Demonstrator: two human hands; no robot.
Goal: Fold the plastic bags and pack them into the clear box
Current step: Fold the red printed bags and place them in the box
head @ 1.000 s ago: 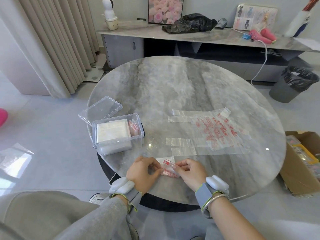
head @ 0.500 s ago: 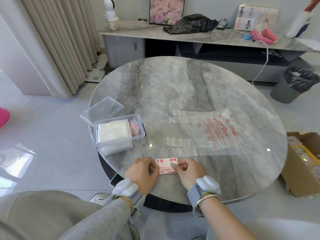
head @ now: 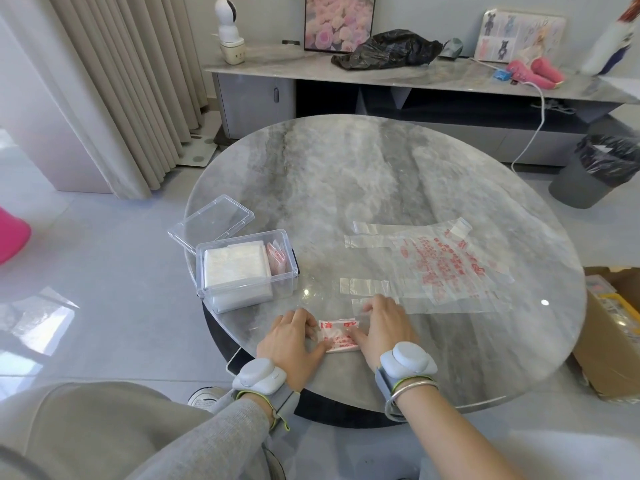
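Observation:
A small folded plastic bag (head: 337,335) with red print lies flat on the round marble table (head: 363,174), near its front edge. My left hand (head: 294,344) presses on its left side with the thumb on the lower edge. My right hand (head: 382,329) lies flat on its right side, fingers straight. Two unfolded clear bags with red print (head: 443,265) lie spread out to the right. The clear box (head: 246,270) stands open at the table's left, holding a white stack and folded red-printed bags.
The box's clear lid (head: 211,225) lies behind the box at the table edge. A cardboard carton (head: 613,334) stands on the floor at the right, a grey bin (head: 595,168) farther back. A long sideboard (head: 415,81) runs behind the table.
The folded bag went from being pinched and lifted to lying flat on the table. Both hands now press it down, and the right hand's fingers have straightened out over its right end.

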